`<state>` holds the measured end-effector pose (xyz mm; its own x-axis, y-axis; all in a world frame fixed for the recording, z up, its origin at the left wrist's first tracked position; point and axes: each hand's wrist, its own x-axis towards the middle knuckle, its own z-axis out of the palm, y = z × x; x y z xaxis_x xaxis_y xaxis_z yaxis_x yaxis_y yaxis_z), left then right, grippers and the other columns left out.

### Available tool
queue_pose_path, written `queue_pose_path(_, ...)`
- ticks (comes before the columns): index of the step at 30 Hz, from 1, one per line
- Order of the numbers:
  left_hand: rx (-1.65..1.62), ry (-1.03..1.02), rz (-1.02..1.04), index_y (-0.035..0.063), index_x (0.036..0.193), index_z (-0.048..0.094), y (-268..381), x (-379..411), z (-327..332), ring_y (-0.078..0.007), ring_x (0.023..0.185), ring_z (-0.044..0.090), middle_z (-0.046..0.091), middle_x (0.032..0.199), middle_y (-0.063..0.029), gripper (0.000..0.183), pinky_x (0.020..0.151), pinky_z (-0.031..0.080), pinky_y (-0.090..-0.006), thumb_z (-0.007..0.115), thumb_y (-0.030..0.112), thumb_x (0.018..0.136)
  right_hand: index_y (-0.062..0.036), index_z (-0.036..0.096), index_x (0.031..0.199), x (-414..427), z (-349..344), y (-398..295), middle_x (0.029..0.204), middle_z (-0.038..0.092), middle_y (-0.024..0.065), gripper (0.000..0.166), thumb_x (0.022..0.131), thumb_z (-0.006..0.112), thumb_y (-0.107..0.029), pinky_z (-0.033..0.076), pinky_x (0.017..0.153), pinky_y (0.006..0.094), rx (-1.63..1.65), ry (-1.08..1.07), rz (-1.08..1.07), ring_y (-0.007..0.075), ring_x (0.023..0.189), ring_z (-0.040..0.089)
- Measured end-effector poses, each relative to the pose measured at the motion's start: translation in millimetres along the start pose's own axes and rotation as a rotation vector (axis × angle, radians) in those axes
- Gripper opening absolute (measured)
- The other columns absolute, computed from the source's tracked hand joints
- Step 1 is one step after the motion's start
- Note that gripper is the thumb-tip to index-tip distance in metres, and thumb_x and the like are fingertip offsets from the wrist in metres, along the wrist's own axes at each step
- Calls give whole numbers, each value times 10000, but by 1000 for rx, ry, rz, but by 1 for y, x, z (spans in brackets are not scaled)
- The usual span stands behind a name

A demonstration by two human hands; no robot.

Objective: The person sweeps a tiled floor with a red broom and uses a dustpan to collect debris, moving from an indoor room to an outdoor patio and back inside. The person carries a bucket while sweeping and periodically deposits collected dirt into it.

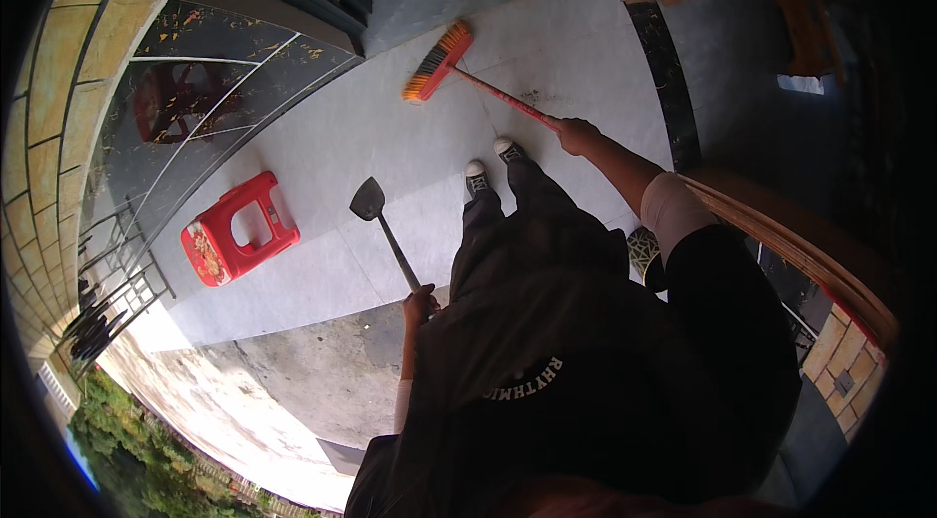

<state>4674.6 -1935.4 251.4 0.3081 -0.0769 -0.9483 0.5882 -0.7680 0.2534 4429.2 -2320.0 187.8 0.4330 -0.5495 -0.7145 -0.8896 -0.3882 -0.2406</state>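
Note:
In my right hand [578,136] is the red handle of a push broom [446,64]. The broom's head, with orange and dark bristles, rests on the tiled floor ahead of my feet and to the left. A small patch of dark dirt [538,95] lies on the tiles beside the broom handle. My left hand [421,304], low at my left side, grips the upper end of a shovel-like tool [368,199]. That tool has a long thin handle and a dark, spade-shaped blade; whether the blade touches the floor is hard to tell.
A red plastic stool [241,229] lies on its side to my left. Behind it runs a dark glossy tiled wall [212,35]. Wooden door framing [790,247] is on my right, near a dark patterned object [644,251]. Rough concrete [315,371] adjoins the tiles at lower left.

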Motion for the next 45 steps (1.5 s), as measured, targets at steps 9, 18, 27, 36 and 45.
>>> queue_pose_path(9, 100, -7, 97, -10, 687, 535, 0, 27, -12, -190, 423, 502, 492, 524, -84, 175, 412, 439, -311, 581, 159, 681, -238, 259, 1241, -161, -14, 118, 727, 581, 138, 562, 738, 444, -68, 448, 591, 402, -459, -164, 201, 288, 667, 570)
queue_pose_path(18, 177, -34, 254, 2, 663, 524, 6, 20, 17, -170, 414, 482, 481, 509, -78, 149, 391, 396, -280, 574, 142, 677, -340, 311, 1212, -202, -79, 162, 732, 564, 162, 409, 837, 397, -202, 430, 557, 373, -200, -49, 264, 265, 588, 552)
queue_pose_path(27, 212, -88, -42, -13, 689, 521, 20, 5, 48, -183, 379, 467, 474, 502, -82, 158, 349, 399, -303, 575, 135, 685, -283, 288, 1240, -89, -32, 169, 637, 513, 90, 401, 848, 339, -217, 367, 329, 278, 604, 132, 594, 150, 408, 441)
queue_pose_path(36, 430, -126, 68, 6, 660, 482, 39, -15, 92, -154, 335, 441, 455, 462, -62, 155, 322, 359, -263, 598, 108, 666, -228, 191, 1250, -188, 90, 116, 815, 537, 159, 477, 806, 327, -120, 440, 327, 320, 693, -55, 575, 256, 470, 529)
queue_pose_path(45, 697, -208, 137, 17, 622, 477, 76, 0, 123, -142, 319, 434, 456, 440, -63, 283, 313, 345, -260, 623, 248, 696, -185, 262, 1217, -261, 157, 89, 800, 553, 188, 424, 802, 312, -119, 466, 361, 370, 758, 133, 426, 301, 508, 554)
